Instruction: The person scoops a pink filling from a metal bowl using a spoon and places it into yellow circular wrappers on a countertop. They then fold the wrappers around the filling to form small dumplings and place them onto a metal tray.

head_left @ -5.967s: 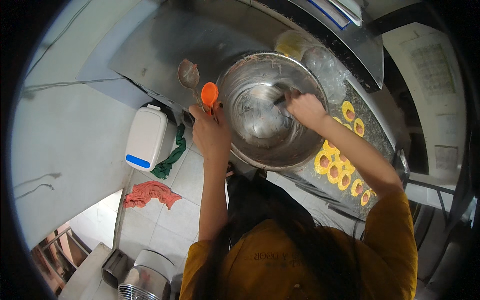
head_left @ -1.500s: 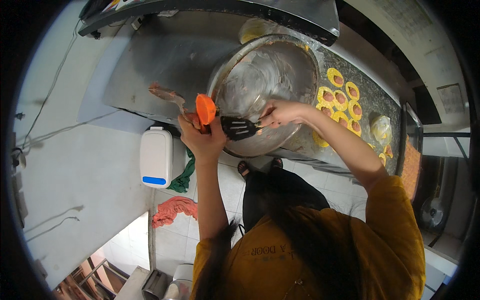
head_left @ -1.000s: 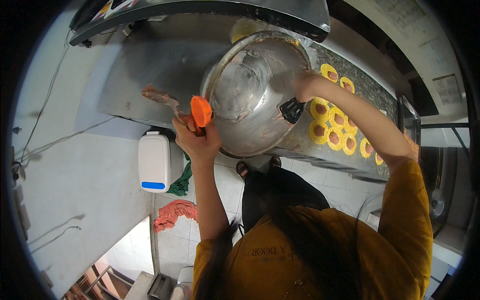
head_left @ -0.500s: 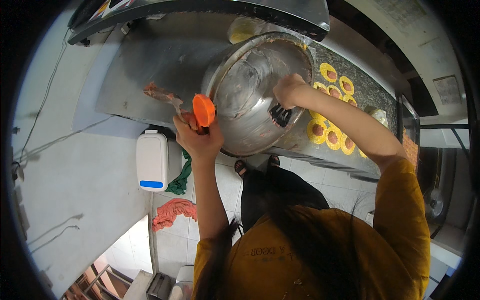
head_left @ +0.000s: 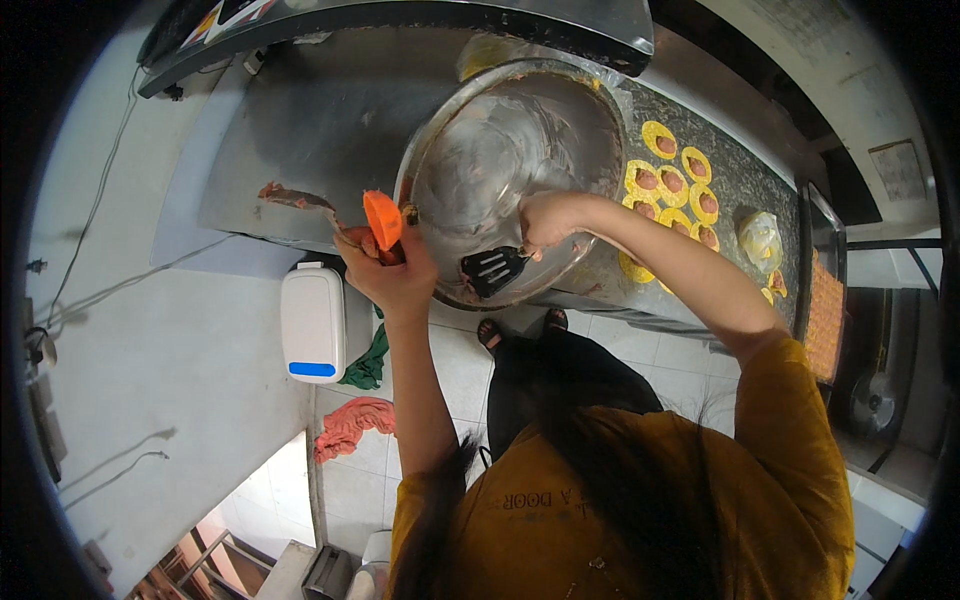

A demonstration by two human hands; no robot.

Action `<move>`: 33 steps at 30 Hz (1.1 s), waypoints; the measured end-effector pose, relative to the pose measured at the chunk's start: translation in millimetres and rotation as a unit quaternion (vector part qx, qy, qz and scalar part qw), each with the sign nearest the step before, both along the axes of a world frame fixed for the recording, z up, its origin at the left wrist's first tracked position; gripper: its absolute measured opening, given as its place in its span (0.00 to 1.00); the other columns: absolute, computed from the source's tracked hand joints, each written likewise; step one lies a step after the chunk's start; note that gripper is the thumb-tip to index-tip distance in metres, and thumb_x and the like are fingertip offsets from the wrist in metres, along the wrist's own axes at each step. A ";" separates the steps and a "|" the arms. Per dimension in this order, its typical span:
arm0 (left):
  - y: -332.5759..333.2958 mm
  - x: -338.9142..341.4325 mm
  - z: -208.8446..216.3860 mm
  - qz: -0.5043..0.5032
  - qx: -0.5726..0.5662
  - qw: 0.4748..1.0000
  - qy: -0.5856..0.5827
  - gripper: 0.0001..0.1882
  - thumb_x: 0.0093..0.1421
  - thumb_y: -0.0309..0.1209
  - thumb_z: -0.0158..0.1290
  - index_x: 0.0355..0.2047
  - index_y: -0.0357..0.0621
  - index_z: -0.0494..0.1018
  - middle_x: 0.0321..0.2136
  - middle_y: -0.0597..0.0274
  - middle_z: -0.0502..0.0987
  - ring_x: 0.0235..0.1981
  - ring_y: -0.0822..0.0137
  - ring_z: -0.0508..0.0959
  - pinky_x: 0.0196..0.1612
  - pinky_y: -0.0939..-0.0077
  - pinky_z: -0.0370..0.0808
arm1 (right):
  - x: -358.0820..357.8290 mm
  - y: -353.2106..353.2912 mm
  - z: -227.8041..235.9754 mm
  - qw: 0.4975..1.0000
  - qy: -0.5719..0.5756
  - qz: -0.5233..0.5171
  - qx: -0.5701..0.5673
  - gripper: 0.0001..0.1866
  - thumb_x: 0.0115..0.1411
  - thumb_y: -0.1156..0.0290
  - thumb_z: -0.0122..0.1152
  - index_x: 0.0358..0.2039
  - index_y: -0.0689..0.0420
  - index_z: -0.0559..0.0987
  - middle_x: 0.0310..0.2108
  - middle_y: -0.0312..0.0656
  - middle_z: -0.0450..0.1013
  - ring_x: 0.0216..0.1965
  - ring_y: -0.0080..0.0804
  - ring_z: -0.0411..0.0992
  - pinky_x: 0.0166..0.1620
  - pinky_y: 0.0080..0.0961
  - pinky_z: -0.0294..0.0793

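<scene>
Steel shows through most of the wide round bowl [head_left: 470,165] in front of you on the counter [head_left: 310,120], so the scraping looks well advanced, with cloudy streaks and thin pinkish smears apparently left, while the yellow rounds [head_left: 673,187] to its right already carry pinkish paste [head_left: 666,145]. Your right hand [head_left: 550,218] grips a black slotted spatula [head_left: 492,270] inside the bowl's near side; your left hand [head_left: 400,275] is closed around an orange scoop [head_left: 380,218] and a smeared metal spoon [head_left: 300,198] beside its left rim.
</scene>
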State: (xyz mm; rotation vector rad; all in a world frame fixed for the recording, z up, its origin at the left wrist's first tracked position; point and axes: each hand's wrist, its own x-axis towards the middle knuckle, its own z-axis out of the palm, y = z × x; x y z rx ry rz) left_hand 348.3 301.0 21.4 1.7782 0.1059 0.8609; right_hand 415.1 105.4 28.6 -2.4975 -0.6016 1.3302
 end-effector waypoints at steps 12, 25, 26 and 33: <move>2.5 -0.6 -0.8 0.001 0.042 0.999 -0.026 0.22 0.47 0.27 0.55 0.39 0.30 0.58 0.19 0.66 0.63 0.13 0.77 0.62 0.17 0.88 0.60 | -24.5 3.4 -8.3 0.854 0.289 -0.322 0.290 0.11 0.54 0.67 0.55 0.29 0.62 0.79 0.11 0.28 0.56 0.11 0.13 0.47 0.13 0.16 0.42; 8.5 -3.3 -4.2 0.006 0.031 0.999 -0.015 0.14 0.52 0.26 0.51 0.35 0.34 0.59 0.21 0.64 0.64 0.16 0.76 0.66 0.19 0.87 0.64 | 0.8 -82.9 65.8 0.964 0.022 -0.250 0.086 0.14 0.53 0.58 0.54 0.32 0.52 0.81 0.12 0.30 0.61 0.12 0.19 0.57 0.14 0.20 0.55; 7.0 -2.4 -4.9 -0.003 0.013 1.000 -0.014 0.13 0.52 0.27 0.51 0.34 0.35 0.59 0.21 0.63 0.64 0.18 0.76 0.67 0.20 0.88 0.64 | 4.2 -85.8 60.8 0.974 -0.028 -0.208 0.085 0.14 0.52 0.58 0.54 0.31 0.53 0.81 0.13 0.32 0.64 0.12 0.22 0.60 0.15 0.22 0.58; 22.6 4.2 -20.6 -0.038 -0.099 0.994 -0.014 0.13 0.56 0.25 0.45 0.40 0.34 0.60 0.28 0.60 0.67 0.28 0.71 0.69 0.30 0.81 0.67 | 1.0 -25.5 -11.5 0.969 -0.006 -0.222 0.110 0.11 0.50 0.63 0.56 0.26 0.57 0.80 0.15 0.38 0.69 0.13 0.28 0.64 0.13 0.29 0.58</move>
